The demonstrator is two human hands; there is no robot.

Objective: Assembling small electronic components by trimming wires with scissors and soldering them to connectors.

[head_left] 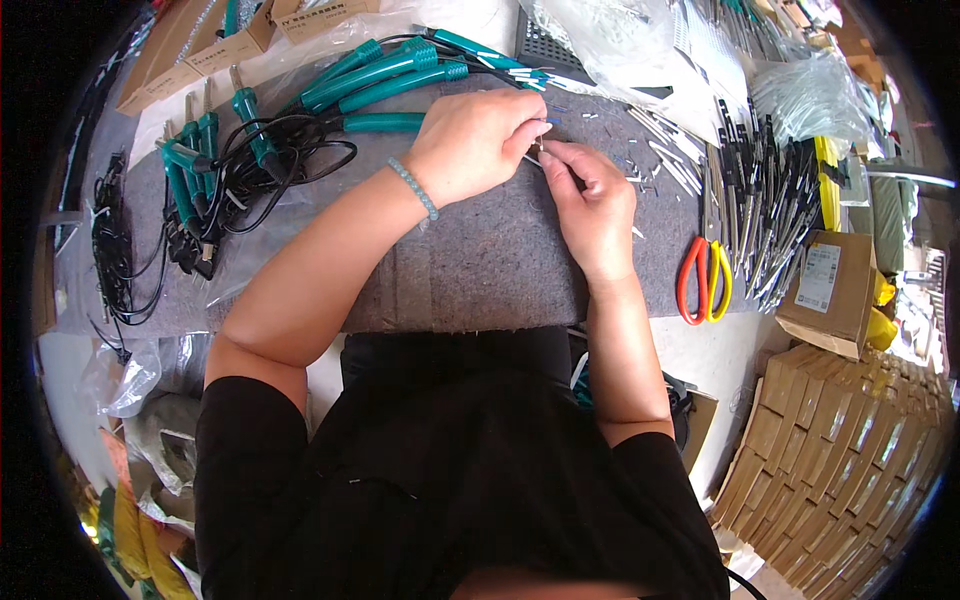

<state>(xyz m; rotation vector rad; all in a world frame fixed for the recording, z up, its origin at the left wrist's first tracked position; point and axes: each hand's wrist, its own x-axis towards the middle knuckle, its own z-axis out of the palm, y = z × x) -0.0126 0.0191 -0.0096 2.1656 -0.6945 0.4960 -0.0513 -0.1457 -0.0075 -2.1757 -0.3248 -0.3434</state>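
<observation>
My left hand (480, 145), with a beaded bracelet at the wrist, is closed in a pinch over the far middle of the grey cloth-covered table (460, 260). Opposite it, my right hand (595, 205) pinches too, its fingertips almost meeting the left ones. Thin, wire-like bits show between the fingertips, too small to name. Beside my left hand lie several teal tool handles (375, 85) with black cords. Small white tubes (672, 150) are scattered beyond my right hand. Scissors (706, 280) with one red and one yellow handle lie to its right.
More teal-handled tools (190, 165) with metal shafts and tangled black cords (290, 150) stand at the left. Many thin metal rods (765, 200) lie at the right. Cardboard boxes (825, 290) sit there, above a large stack of flat cartons (840, 450). Clear plastic bags (815, 100) lie far right.
</observation>
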